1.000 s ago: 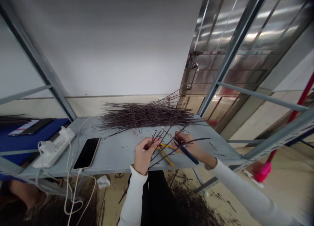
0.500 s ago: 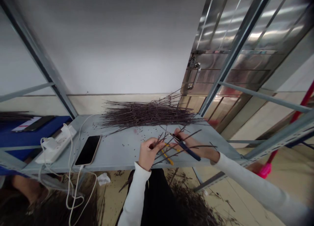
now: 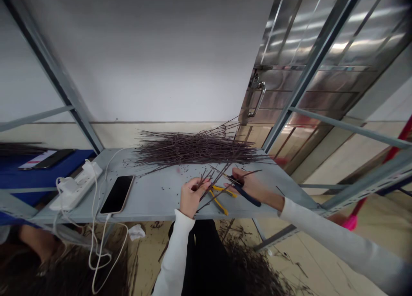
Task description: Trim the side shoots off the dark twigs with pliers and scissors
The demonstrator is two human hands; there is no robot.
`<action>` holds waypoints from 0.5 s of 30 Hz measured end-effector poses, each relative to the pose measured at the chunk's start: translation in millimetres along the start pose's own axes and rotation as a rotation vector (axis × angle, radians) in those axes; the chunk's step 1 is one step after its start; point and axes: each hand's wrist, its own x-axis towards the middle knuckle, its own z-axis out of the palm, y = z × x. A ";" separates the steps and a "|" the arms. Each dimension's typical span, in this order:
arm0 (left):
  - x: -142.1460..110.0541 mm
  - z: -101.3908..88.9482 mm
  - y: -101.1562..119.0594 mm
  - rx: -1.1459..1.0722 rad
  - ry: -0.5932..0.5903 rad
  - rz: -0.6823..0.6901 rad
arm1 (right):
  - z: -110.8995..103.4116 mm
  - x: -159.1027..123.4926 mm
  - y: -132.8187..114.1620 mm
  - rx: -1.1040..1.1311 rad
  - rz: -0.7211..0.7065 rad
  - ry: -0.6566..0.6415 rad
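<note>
While your left hand (image 3: 193, 198) pinches dark twigs (image 3: 207, 185), right hand (image 3: 250, 188) grips blue-handled tool (image 3: 247, 196), just above yellow-handled cutters (image 3: 220, 198) on gray metal shelf (image 3: 151, 203).

Metal shelf (image 3: 151, 203) strewn with dark twigs (image 3: 196, 152)

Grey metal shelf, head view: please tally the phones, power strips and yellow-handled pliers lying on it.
Phone: 1
Power strip: 1
Yellow-handled pliers: 1
Total: 3
</note>
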 end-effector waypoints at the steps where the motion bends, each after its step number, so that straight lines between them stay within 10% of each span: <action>1: -0.7 0.7 -0.2 -0.003 -0.006 -0.005 | 0.4 -0.2 -0.2 0.016 -0.005 -0.020; 15: -2.0 -5.9 -1.2 0.016 0.010 0.011 | 8.5 5.9 1.5 0.022 -0.015 -0.041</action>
